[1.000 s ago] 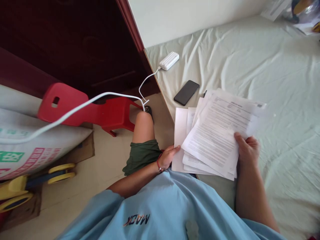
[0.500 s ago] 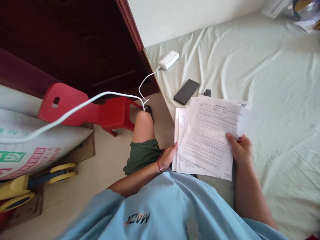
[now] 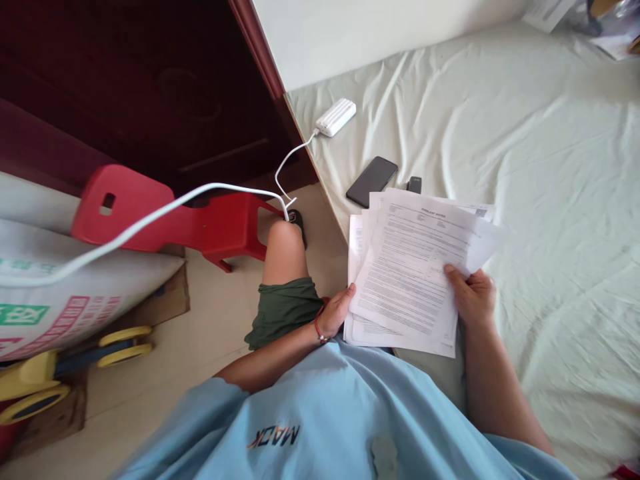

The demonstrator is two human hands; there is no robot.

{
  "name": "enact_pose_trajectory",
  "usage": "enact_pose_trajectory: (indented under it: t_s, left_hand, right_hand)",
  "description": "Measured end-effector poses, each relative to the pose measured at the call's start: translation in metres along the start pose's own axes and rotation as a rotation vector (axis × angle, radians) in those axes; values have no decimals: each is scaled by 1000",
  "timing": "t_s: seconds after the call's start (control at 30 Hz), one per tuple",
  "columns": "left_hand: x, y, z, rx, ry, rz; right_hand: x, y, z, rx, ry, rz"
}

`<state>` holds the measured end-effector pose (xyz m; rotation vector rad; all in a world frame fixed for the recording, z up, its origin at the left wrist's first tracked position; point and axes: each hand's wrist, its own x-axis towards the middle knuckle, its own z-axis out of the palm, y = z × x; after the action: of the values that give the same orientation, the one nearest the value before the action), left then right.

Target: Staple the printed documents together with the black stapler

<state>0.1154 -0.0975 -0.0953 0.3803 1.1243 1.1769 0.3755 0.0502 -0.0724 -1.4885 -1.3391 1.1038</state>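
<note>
1. Two bare hands hold one loose stack of printed papers (image 3: pixel 410 273) over the person's lap, at the near edge of the bed (image 3: pixel 525 147).
2. At the stack's lower left edge, the left hand (image 3: pixel 336 313) has its fingers closed against the sheets; a red cord is tied around that wrist.
3. On the other side, the right hand (image 3: pixel 473 297) grips the right edge, thumb lying on the top page and the other fingers curled underneath.
4. Sheets in the stack are fanned unevenly, with corners sticking out at the top and right; the top page is covered in fine print too small to read.
5. Just beyond the papers, a black phone (image 3: pixel 371 181) lies face up on the pale, wrinkled sheet, with a small dark object (image 3: pixel 414 185) beside it.
6. Farther up the bed a white power bank (image 3: pixel 336 117) rests near the edge, and its white cable (image 3: pixel 150 217) runs off to the left across a red plastic stool (image 3: pixel 165 217).
7. Left of the person's bare knee, a printed sack (image 3: pixel 60 287) lies on the tiled floor, with a yellow wheeled toy (image 3: pixel 65 367) below it.
</note>
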Motion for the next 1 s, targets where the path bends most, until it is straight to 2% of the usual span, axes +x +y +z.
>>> enact_pose_trajectory:
  t_s: [0.4,0.67,1.0]
  left_hand:
    - [2,0,-2,-39,-27,-7]
    - [2,0,-3,7,-43,8]
    - [3,-2,-4,-1,41,84]
  right_hand:
    - [1,4,5,-86,25,-47]
    - [1,3,6,-119,27,-60]
    - [0,-1,4,-175,67,-57]
